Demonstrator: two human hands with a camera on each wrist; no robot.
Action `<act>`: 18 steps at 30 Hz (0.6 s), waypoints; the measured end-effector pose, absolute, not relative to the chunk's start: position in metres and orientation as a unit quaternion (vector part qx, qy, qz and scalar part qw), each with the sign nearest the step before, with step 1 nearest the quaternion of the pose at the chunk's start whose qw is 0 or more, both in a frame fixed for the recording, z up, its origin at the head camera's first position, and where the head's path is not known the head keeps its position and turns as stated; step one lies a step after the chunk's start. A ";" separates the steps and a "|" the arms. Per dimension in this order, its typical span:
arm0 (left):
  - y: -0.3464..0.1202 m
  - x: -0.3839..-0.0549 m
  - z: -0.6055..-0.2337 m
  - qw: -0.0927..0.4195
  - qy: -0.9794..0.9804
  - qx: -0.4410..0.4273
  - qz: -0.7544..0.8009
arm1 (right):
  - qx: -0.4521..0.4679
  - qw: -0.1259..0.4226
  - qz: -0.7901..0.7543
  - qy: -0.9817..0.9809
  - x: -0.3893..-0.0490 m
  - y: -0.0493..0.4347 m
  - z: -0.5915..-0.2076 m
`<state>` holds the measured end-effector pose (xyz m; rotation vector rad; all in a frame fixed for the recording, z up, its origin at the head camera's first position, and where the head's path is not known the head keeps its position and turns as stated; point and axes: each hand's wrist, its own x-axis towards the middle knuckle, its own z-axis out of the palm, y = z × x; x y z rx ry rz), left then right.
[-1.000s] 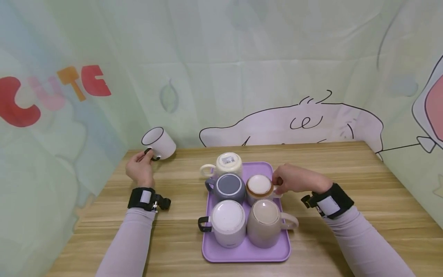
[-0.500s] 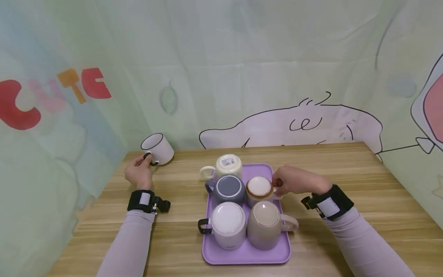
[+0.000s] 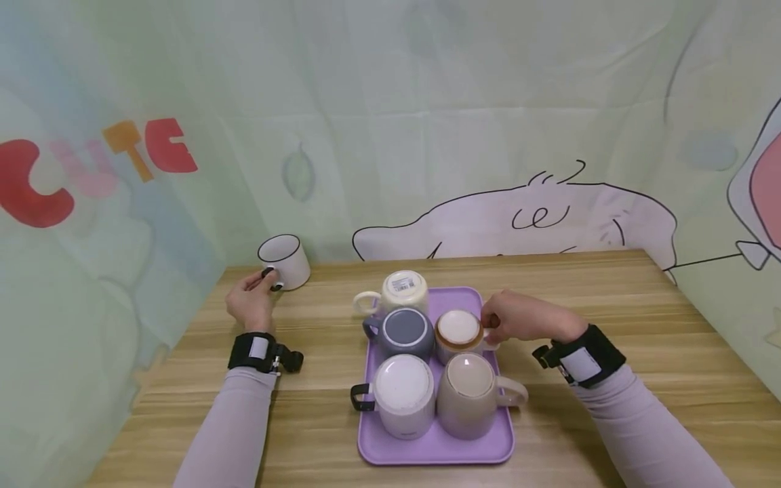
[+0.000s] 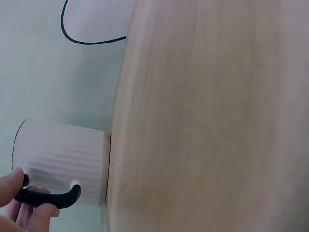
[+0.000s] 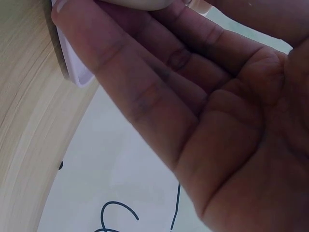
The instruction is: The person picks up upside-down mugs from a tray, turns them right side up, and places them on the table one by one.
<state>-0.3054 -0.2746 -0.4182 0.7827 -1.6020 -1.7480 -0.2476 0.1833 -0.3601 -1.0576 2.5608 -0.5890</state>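
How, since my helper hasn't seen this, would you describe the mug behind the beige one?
On the wooden table, find the purple tray. On its right side, behind the beige mug and beside the grey one, sits an upturned mug. Only it has a brown band round its base.

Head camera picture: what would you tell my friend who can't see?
A person's left grip holds a black-handled white mug upright at the back left of a wooden table. The right grip holds a brown-ringed mug, upside down with four others on a purple tray.
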 end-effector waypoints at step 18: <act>-0.278 -0.297 -0.415 0.275 -0.627 0.270 -0.677 | -0.343 0.155 -0.200 0.905 -0.243 0.180 -0.360</act>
